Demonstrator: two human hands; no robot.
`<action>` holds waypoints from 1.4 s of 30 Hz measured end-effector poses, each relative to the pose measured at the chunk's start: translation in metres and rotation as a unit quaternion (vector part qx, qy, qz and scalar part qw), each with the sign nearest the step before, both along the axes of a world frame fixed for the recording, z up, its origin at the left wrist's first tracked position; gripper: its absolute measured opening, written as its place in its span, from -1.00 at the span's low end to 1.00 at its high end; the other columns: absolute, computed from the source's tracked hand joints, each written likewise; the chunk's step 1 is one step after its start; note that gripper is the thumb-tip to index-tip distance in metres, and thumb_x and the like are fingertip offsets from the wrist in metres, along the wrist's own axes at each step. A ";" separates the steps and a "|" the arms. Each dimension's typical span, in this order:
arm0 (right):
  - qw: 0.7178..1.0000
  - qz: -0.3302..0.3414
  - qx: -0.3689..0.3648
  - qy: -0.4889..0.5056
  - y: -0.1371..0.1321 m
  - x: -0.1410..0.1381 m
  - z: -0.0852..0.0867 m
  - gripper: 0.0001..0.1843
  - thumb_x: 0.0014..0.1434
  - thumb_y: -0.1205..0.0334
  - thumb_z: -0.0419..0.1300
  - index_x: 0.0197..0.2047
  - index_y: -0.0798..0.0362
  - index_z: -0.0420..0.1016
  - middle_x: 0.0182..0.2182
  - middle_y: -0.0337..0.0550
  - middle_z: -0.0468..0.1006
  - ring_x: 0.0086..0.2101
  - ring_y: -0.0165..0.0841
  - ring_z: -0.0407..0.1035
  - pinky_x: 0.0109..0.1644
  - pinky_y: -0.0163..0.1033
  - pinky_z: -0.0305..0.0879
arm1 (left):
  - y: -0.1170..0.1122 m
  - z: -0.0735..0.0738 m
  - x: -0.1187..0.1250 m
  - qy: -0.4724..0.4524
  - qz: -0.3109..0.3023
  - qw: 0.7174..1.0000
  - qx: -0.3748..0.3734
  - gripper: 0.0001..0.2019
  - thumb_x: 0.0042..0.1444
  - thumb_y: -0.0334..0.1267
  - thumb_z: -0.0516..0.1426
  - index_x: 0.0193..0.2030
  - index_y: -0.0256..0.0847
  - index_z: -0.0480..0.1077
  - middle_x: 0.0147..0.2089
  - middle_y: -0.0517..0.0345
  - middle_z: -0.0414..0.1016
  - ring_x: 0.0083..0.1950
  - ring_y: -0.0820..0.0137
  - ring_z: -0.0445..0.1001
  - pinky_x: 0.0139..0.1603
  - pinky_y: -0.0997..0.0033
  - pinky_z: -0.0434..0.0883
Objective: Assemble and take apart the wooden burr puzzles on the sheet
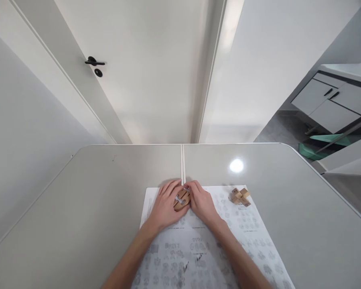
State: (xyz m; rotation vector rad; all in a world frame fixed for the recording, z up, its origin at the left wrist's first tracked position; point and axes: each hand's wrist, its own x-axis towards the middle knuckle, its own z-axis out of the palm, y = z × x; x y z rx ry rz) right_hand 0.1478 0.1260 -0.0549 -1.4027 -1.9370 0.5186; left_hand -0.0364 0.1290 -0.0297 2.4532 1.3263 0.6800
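Observation:
Between my two hands, near the top edge of a printed paper sheet, is a rounded wooden puzzle piece (184, 199) with slots cut in it and a small pale part in the middle. My left hand (167, 204) curves around its left side, fingers bent over the far edge and thumb at the near edge. My right hand (201, 202) closes on its right side with bent fingers. Parts of the piece are hidden under my fingers. To the right, on the sheet, sits a cross-shaped wooden burr puzzle (241, 196), touched by neither hand.
The white sheet (174, 257) bears rows of small printed diagrams and lies on a grey table (93, 208) with a seam down its middle. A door with a black handle (94, 62) stands beyond. A white cabinet (331, 98) is at the far right.

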 end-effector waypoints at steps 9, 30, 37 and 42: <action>0.999 -0.011 0.002 0.034 0.000 -0.002 0.001 -0.69 0.49 0.34 -0.13 0.10 -0.02 0.39 -0.07 -0.05 0.57 -0.20 -0.23 0.55 -0.19 -0.20 0.44 | -0.003 0.001 -0.005 0.109 -0.037 0.993 0.023 -0.40 0.45 -0.08 0.06 0.57 -0.03 0.08 0.62 0.07 0.09 0.61 0.05 0.08 0.57 -0.16 0.11; 0.993 -0.019 -0.048 0.109 -0.020 0.022 0.026 -0.68 0.47 0.06 -0.01 0.02 -0.01 0.50 -0.19 -0.08 0.66 -0.39 -0.24 0.48 -0.31 -0.17 0.42 | -0.030 -0.008 -0.078 0.000 0.147 0.989 0.024 -0.38 0.40 0.06 0.10 0.49 -0.10 0.15 0.59 -0.08 0.13 0.59 0.05 0.13 0.55 -0.12 0.19; 0.990 -0.084 -0.038 0.111 -0.077 0.093 0.050 -0.68 0.46 -0.01 0.05 -0.01 -0.03 0.52 -0.20 -0.03 0.66 -0.40 -0.24 0.48 -0.46 -0.22 0.36 | -0.034 -0.005 -0.089 -0.177 0.254 0.950 -0.036 -0.54 0.47 0.05 -0.01 0.36 -0.13 0.27 0.48 -0.13 0.33 0.50 0.09 0.31 0.46 -0.13 0.32; 0.971 -0.217 -0.013 0.100 -0.098 0.135 0.047 -0.66 0.39 -0.11 0.12 -0.08 -0.05 0.57 -0.25 -0.04 0.65 -0.43 -0.22 0.48 -0.50 -0.23 0.31 | -0.029 -0.007 -0.090 -0.195 0.256 0.946 -0.033 -0.56 0.46 0.03 0.00 0.31 -0.14 0.31 0.43 -0.13 0.40 0.46 0.06 0.37 0.44 -0.17 0.34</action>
